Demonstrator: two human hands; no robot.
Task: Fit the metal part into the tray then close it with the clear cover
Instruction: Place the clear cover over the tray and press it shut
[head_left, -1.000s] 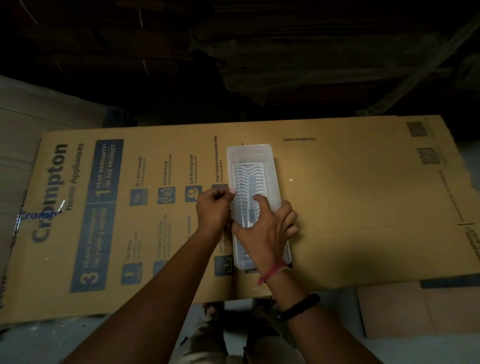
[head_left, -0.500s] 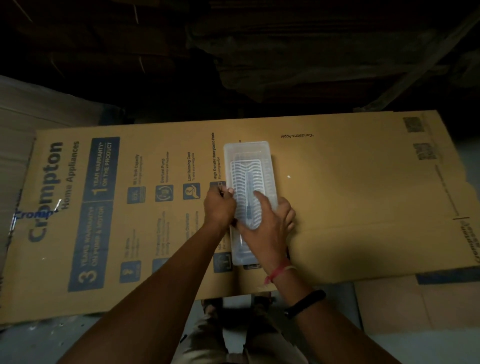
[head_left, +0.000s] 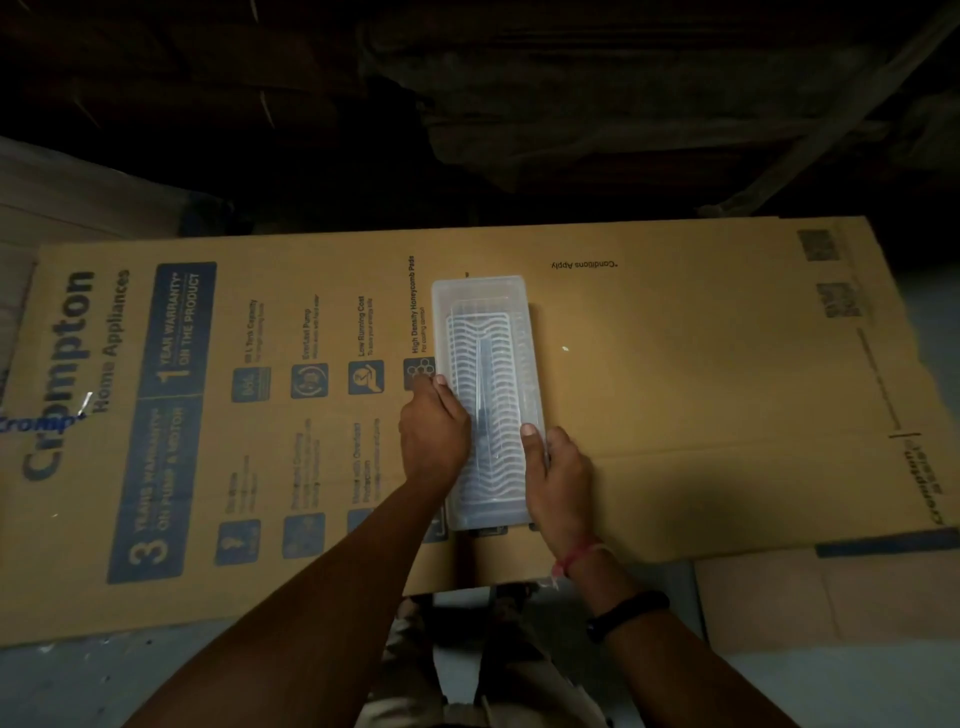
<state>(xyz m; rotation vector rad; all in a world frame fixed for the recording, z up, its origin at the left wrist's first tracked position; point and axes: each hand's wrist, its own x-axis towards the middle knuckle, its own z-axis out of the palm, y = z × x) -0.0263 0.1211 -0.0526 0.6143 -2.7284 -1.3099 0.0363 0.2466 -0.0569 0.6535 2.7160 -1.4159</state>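
A long clear plastic tray (head_left: 480, 291) lies lengthwise on a flattened cardboard box (head_left: 675, 389). A ribbed clear cover (head_left: 493, 374) sits on top of it, and a slim dark metal part (head_left: 482, 415) shows through along the middle. My left hand (head_left: 434, 436) presses on the tray's left edge, fingers over the rim. My right hand (head_left: 558, 478) grips the right edge, thumb on top of the cover. Whether the cover is fully seated is unclear.
The printed cardboard box spans the whole work surface, with blue "Crompton" lettering on its left half. Another cardboard piece (head_left: 831, 597) lies on the floor at lower right. Dark stacked material (head_left: 519, 130) fills the background. My legs (head_left: 467, 649) show below the box edge.
My right hand slid from on top of the cover to the tray's right edge. My left hand shifted along the left edge. The cover's ribbed face is now exposed.
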